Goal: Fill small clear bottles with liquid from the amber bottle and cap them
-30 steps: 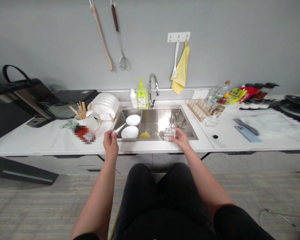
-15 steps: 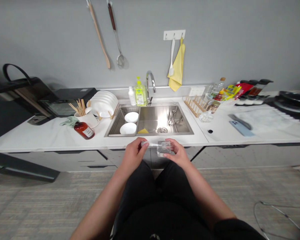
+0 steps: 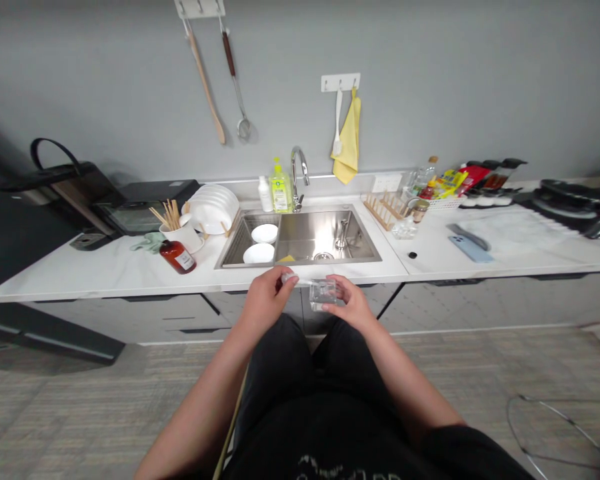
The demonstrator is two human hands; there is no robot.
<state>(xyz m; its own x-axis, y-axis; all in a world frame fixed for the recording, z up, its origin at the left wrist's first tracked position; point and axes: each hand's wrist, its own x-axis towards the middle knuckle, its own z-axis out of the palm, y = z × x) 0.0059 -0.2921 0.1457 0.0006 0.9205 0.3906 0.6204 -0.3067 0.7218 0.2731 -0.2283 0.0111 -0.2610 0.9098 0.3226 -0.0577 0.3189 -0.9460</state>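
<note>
One clear, boxy, glass-like vessel [image 3: 321, 294], probably slippery and best held by opposite walls, is grasped between the right fingers [image 3: 335, 309]; the left fingers [image 3: 287, 287] pinch a slim whitish stick [image 3: 304, 281].

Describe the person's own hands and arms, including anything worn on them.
The left hand and right hand are bare, with no gloves or watch visible. Both forearms are uncovered. A short, plain black sleeve shows on the right arm; the left sleeve is out of view. The black shirt has pale markings, cut off at the bottom edge.
</note>
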